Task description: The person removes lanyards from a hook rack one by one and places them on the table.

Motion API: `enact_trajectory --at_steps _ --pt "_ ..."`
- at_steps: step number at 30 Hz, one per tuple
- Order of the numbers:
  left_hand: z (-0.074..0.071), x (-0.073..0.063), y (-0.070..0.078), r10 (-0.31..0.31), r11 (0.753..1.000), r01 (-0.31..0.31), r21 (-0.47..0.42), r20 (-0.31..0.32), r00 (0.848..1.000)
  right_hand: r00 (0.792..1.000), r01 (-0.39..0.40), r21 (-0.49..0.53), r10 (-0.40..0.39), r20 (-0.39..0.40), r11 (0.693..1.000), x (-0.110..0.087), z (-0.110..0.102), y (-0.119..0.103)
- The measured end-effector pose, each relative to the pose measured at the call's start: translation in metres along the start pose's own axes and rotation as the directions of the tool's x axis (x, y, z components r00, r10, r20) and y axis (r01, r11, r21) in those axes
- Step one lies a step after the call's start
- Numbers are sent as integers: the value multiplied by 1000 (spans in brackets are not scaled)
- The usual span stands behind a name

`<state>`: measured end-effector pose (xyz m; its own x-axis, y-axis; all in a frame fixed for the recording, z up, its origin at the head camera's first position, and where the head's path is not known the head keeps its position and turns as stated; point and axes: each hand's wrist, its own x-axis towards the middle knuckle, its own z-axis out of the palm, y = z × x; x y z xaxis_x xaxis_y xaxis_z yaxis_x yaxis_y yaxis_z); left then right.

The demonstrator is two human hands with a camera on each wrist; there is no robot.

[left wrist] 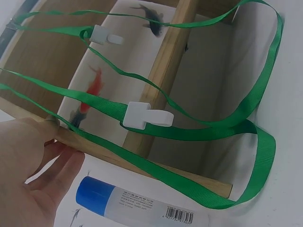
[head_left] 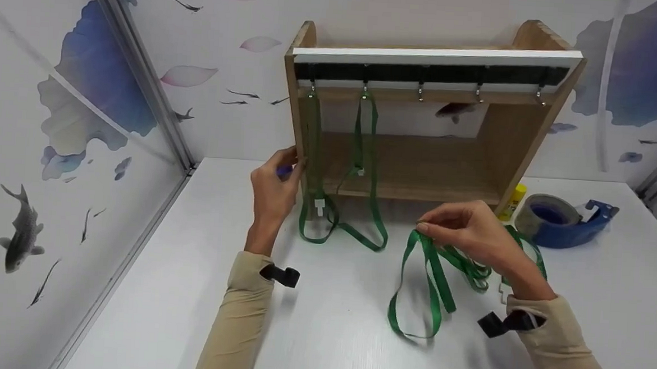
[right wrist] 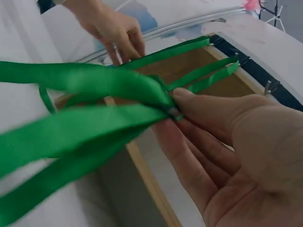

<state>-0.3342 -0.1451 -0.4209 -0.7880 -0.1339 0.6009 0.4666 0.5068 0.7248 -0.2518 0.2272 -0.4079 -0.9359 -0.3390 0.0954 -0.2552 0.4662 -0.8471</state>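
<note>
A small wooden rack [head_left: 525, 133] stands at the back, with a row of metal hooks [head_left: 420, 91] along its top front. From the two leftmost hooks hang green lanyards [head_left: 374, 153]; their white plastic clips [left wrist: 137, 116] show in the left wrist view. My left hand [head_left: 274, 193] holds the rack's left side panel by its edge, thumb on one face and fingers on the other. Between thumb and fingertips, my right hand [head_left: 478, 231] pinches another green lanyard [head_left: 437, 286] in front of the rack, its loop and ends hanging toward the tabletop.
More green lanyards [head_left: 533, 252] lie beside and behind my right hand. A blue tape dispenser [head_left: 576, 234] with a roll of tape and a yellow glue bottle [head_left: 513, 202] stand right of the rack. A blue-capped glue bottle [left wrist: 97, 193] is by the rack's left side.
</note>
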Motion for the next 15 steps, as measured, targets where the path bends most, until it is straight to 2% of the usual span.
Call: enact_trajectory --at_steps 8,15 --pt "0 -1 -1 11 1000 -11 0 -6 1000 986 -63 -143 40 -162 988 19 28 34" --pt "1 0 -1 8 1000 -8 8 -10 1000 954 -225 -120 193 -230 967 26 44 46"
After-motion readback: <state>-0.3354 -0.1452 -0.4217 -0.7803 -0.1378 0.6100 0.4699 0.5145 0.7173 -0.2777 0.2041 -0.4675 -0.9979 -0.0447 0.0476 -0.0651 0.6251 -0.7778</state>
